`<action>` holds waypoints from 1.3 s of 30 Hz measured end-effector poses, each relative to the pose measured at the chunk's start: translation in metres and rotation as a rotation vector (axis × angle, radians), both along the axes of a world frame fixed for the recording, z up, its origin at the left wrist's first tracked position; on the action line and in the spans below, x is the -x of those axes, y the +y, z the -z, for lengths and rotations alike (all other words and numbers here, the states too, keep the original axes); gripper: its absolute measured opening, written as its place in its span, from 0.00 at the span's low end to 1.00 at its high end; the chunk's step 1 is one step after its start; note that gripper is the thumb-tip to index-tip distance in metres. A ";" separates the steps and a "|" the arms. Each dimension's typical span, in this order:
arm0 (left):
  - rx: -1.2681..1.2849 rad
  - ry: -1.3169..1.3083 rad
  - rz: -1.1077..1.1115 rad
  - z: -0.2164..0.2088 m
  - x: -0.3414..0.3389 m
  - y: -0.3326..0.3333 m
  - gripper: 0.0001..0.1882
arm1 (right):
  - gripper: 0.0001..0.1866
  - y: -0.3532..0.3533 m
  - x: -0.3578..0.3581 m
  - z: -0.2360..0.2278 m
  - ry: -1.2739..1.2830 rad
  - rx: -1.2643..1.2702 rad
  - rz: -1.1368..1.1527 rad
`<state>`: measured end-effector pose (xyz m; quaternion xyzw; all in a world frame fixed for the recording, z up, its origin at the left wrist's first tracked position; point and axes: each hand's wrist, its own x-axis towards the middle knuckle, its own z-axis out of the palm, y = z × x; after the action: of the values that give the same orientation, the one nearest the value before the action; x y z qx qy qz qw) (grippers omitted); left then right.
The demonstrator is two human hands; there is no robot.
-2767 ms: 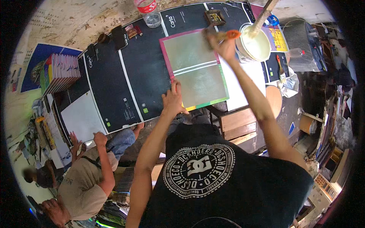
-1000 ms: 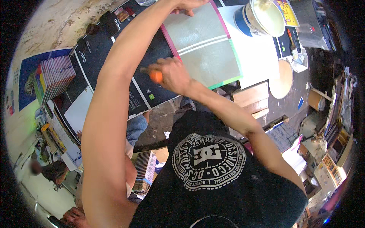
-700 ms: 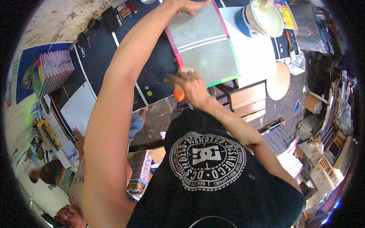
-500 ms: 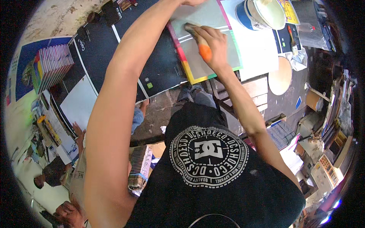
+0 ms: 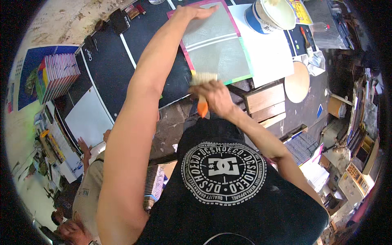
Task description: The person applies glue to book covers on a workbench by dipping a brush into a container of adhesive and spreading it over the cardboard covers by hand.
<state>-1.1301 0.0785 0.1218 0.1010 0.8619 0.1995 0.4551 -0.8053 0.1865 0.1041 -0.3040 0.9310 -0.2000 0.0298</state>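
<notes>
A grey cover sheet [image 5: 220, 59] with pink and green edging and two white lines across it lies at the front edge of the dark table. Its surface has a wet-looking, streaky sheen. My left hand [image 5: 203, 12] rests on its far part with the fingers stretched out. At the sheet's near edge, my right hand [image 5: 215, 97] grips a wide paintbrush [image 5: 205, 76]. The brush's pale bristles point away from me, while its orange handle sticks out below my fingers. Motion blurs the bristles a little, and my hand hides part of the handle.
Beyond the sheet, to the right, a blue and white bucket [image 5: 258, 18] stands on white paper [image 5: 271, 61]. At far left is a stack of books [image 5: 61, 75], near a white board [image 5: 90, 116]. A co-worker's hand [image 5: 84, 148] is lower left. A wooden stool [image 5: 265, 100] stands right of my knees.
My right hand has drawn the brush from the middle of the sheet back toward me to its near edge. My left hand now shows more fully on the far part.
</notes>
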 end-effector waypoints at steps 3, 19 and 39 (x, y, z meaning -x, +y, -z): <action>0.002 0.004 0.001 -0.001 -0.011 0.000 0.51 | 0.22 0.013 -0.002 -0.049 -0.164 -0.063 -0.038; -0.008 -0.068 -0.021 -0.007 -0.021 0.021 0.49 | 0.23 0.021 0.089 0.005 0.106 0.059 0.113; -0.008 -0.023 -0.030 -0.011 -0.042 0.016 0.47 | 0.19 0.055 -0.035 -0.038 0.078 -0.157 -0.236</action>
<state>-1.0880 0.0950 0.1330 0.0875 0.8572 0.2109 0.4615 -0.7704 0.2418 0.1420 -0.4157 0.9019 -0.1099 0.0405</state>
